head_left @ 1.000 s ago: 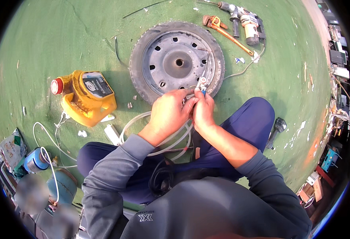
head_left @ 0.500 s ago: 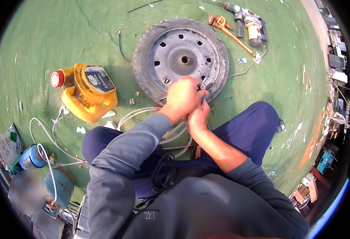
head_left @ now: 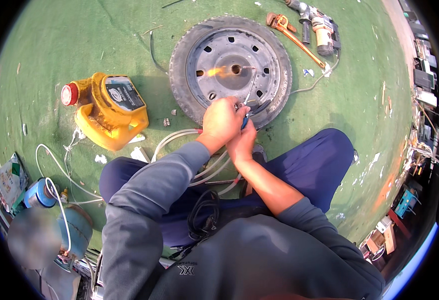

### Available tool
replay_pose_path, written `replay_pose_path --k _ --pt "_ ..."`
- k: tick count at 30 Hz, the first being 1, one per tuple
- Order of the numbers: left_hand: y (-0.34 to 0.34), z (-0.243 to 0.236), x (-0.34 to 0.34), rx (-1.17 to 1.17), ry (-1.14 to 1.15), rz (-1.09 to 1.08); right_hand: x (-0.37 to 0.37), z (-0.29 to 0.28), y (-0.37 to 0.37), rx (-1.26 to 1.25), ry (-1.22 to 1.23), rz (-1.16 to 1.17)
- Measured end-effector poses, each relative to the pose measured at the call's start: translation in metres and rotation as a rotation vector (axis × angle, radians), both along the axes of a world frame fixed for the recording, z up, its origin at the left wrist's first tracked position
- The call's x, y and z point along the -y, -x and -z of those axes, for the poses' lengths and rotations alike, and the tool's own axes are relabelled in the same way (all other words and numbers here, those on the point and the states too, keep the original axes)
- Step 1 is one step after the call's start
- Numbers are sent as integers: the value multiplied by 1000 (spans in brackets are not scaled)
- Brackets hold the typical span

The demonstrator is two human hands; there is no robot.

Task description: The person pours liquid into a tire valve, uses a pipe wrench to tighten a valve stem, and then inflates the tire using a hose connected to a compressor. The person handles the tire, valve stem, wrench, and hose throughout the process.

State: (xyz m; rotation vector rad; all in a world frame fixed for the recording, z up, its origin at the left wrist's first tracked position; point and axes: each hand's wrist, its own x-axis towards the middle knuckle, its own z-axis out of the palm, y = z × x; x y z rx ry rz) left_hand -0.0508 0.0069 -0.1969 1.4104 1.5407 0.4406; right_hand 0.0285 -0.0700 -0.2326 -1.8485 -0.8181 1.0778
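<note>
A wheel (head_left: 195, 50) with a black tyre and grey metal rim lies flat before my knees. My right hand (head_left: 243, 143) is closed round the blue handle of a gas torch (head_left: 250, 95). My left hand (head_left: 222, 120) is bent over the front of the handle, fingers closed at its fittings; just what they pinch is hidden. The torch's thin bent tube reaches over the wheel, its tip beside the centre hole (head_left: 236, 69). An orange flame (head_left: 217, 71) stretches left from there across the hub. Pale hoses (head_left: 175, 134) run beneath my wrists.
A yellow jug (head_left: 97, 111) with a red cap stands left of the wheel. An orange pipe wrench (head_left: 299, 42) and a corded power drill (head_left: 323, 32) lie at the upper right. A blue-green gas cylinder (head_left: 75, 227) stands at the lower left, with a white hose attached.
A flame now burns at the torch tip, where none showed before. The torch's tube has come into sight above the wheel. My hands have shifted slightly left and down.
</note>
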Motion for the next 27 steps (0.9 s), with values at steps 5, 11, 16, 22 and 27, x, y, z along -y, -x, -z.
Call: replay_pose_path --k 5,11,16,22,27 --pt "4 9 -2 -1 14 9 -4 0 3 10 75 -2" --pt "3 11 -3 -30 35 32 -1 14 2 7 78 27" --pt "3 14 -2 -24 39 26 -2 15 4 -23 30 53" --pt "5 12 -1 -46 6 41 0 12 3 -67 59 0" --pt "6 6 1 -23 9 48 3 16 -1 -212 120 28"
